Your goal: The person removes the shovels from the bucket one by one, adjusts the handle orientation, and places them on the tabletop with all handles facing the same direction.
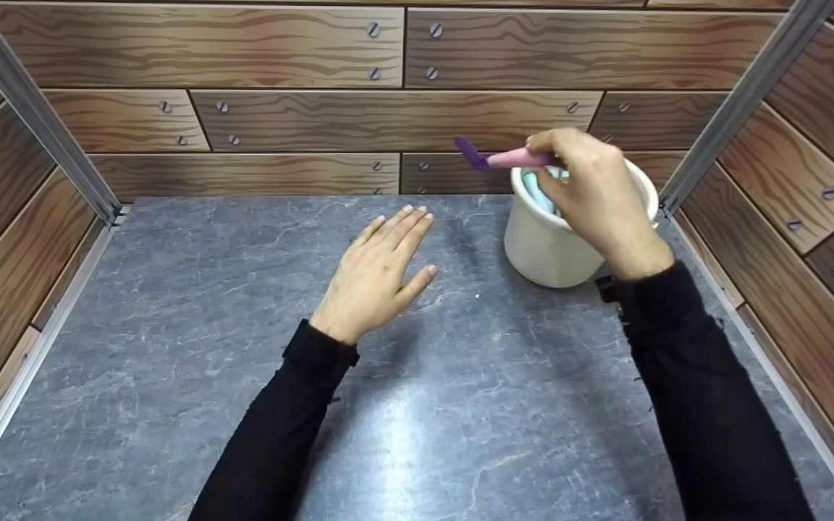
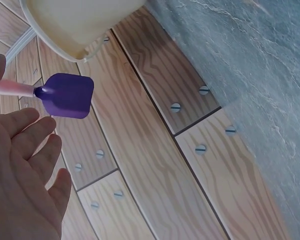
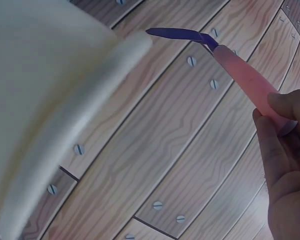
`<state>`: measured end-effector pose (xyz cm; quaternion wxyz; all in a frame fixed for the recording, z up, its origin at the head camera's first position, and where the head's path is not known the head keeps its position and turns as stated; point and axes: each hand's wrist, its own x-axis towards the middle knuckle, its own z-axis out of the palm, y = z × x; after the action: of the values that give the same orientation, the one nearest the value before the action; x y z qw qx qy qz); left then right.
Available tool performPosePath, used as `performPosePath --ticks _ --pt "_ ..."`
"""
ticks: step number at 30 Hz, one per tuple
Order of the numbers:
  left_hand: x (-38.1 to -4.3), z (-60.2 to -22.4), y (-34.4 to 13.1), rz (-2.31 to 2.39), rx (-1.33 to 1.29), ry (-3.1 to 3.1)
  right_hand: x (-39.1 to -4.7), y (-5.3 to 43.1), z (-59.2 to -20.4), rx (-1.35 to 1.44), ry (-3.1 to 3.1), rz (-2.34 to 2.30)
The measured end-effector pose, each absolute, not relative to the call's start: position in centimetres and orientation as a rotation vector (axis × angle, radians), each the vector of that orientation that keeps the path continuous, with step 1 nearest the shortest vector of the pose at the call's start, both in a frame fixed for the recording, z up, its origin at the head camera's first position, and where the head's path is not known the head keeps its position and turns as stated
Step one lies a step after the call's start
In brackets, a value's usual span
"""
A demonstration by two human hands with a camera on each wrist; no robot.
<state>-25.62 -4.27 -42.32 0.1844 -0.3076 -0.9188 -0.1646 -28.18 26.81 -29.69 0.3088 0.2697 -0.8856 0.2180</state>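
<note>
Found the right hand (image 1: 594,189) raised at the mouth of the bucket (image 1: 551,250), holding a small shovel (image 1: 502,160) pinched by its pink handle (image 1: 518,158) between thumb and fingers. Saw the purple blade (image 1: 470,155) pointing left, past the bucket's left edge in the head view. Noted the blade broad and blunt from the left wrist, thin and nearly edge-on from the right wrist, with a bend near the handle. Read blade and bucket as apart in the left wrist view. Recorded the bucket as cream-white, upright on the counter (image 1: 207,325) toward the far right corner, with something light blue (image 1: 538,192) showing inside; could not make out its shape, partly hidden behind the right hand. Found the left hand (image 1: 377,268) holding nothing, fingers extended, thumb spread wide, back of the hand up in the head view, left of the bucket and well apart from it. Could not tell any contact between left hand and counter. Logged a black sleeve (image 1: 714,405) on each arm, reaching the wrist. Noted grey counter with pale veins, plus a tiny white speck (image 1: 477,295) between left hand and bucket. Beyond, saw wood-patterned walls (image 1: 294,119) and metal posts (image 1: 739,101) at both far corners.
</note>
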Motion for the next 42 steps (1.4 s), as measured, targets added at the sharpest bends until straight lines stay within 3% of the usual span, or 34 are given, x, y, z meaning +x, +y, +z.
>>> performPosePath --ticks 42 --pt "-26.1 -43.5 -3.4 -0.624 -0.844 -2.372 -26.9 24.2 -39.8 1.042 -2.214 0.802"
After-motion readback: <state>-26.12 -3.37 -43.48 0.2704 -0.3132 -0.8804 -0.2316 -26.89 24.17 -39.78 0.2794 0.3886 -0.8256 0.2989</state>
